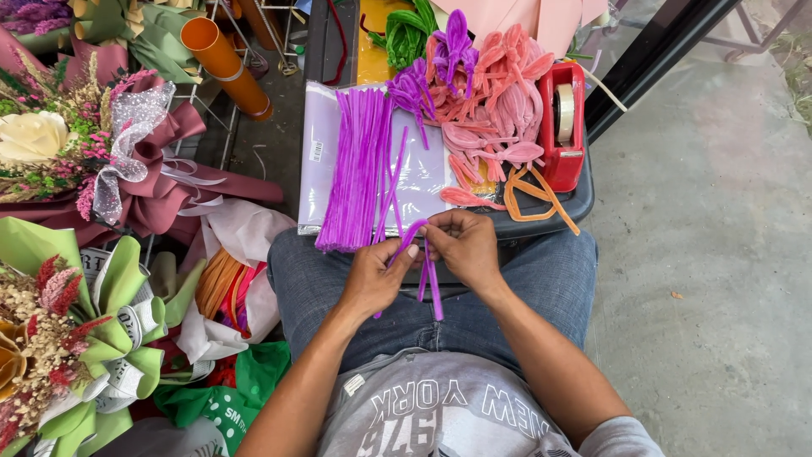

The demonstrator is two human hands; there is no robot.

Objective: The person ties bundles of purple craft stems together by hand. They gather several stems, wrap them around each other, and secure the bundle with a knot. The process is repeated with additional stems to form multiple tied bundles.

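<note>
Florist craft stall: wrapped bouquets (93, 161), pipe-cleaner bundles (359, 169), tape dispenser (563, 123).

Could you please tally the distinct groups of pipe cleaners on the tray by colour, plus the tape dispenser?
Purple pipe cleaner groups: 2 (straight bundle, shaped pieces)
Pink shaped pile: 1
Green bunch: 1
Orange loop: 1
Red tape dispenser: 1
Total: 6
</note>
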